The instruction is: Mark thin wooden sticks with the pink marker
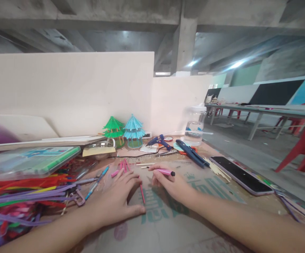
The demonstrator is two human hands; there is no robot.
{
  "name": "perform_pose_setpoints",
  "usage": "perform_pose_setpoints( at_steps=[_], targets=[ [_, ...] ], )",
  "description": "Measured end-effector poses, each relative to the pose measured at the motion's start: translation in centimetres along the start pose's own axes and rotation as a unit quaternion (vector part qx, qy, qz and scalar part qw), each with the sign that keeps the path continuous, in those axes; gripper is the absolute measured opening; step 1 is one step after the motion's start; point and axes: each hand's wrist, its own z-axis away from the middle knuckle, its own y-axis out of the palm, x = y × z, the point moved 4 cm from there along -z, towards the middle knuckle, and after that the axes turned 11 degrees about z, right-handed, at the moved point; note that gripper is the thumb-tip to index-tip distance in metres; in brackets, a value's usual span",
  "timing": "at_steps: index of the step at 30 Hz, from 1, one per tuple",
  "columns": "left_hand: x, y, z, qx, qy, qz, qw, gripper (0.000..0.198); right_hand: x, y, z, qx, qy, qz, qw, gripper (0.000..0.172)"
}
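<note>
1. Pink in colour, the pen [165, 172] is held over the printed sheet [168, 233] by the right hand [171, 185]; thumb and fingers are clamped on it, and its dark end is pointed to the right.
2. The left hand [119, 195] is held palm down over the sheet, with the thumb set well apart from the fingers; whether anything is pressed under the fingertips cannot be told.
3. A red stick [142, 194] is seen between the hands, just beside the left one. Pink sticks [126, 164] are gathered beyond the left fingers, partly hidden by them.
4. To the left, a blue pen [97, 182] is laid at a slant, near a heap of coloured strips [25, 198]. A plastic box [36, 161] is set behind the heap.
5. At the back, a green tower [112, 130] and a light-blue tower [133, 128] are stood side by side; to their right are placed a glue gun [159, 141] and a clear bottle [194, 126].
6. On the right, a blue tool [191, 153], pale sticks [220, 170] and a phone [240, 175] are laid.
7. Farther off, a long table [263, 109] and a red chair [301, 142] can be seen.
</note>
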Motion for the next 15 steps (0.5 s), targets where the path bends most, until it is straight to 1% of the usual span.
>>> perform_pose_setpoints(
  at_steps=[2, 4, 6, 9, 10, 12, 14, 15],
  targets=[
    [-0.9, -0.3, -0.2, -0.026, 0.010, 0.002, 1.000, 0.044, -0.1, 0.1, 0.0, 0.003, -0.006, 0.001, 1.000, 0.026],
    [-1.4, -0.4, -0.4, -0.037, 0.013, 0.008, 0.999, 0.033, -0.1, 0.1, 0.0, 0.004, -0.012, 0.004, 1.000, 0.025],
    [-1.3, -0.5, -0.7, -0.046, 0.022, 0.001, 0.999, 0.034, -0.1, 0.1, 0.0, 0.007, -0.011, 0.002, 1.000, 0.023],
    [0.1, -1.2, -1.7, -0.091, 0.056, -0.037, 0.994, 0.042, -0.1, 0.1, 0.0, 0.013, 0.002, -0.007, 1.000, 0.020],
    [0.7, -1.5, -2.1, -0.102, 0.063, -0.041, 0.992, 0.040, -0.1, 0.1, 0.0, 0.015, 0.008, -0.010, 1.000, 0.019],
    [2.0, -2.4, -2.8, -0.106, 0.043, -0.014, 0.993, 0.038, -0.1, 0.1, -0.1, 0.017, 0.017, -0.011, 1.000, 0.018],
    [2.5, -3.5, -3.0, -0.105, 0.028, 0.005, 0.994, 0.042, -0.1, 0.1, -0.1, 0.014, 0.019, -0.011, 1.000, 0.019],
    [2.4, -3.9, -2.7, -0.105, 0.015, 0.067, 0.992, 0.042, -0.1, 0.2, -0.2, 0.017, 0.021, -0.011, 1.000, 0.020]
  ],
)
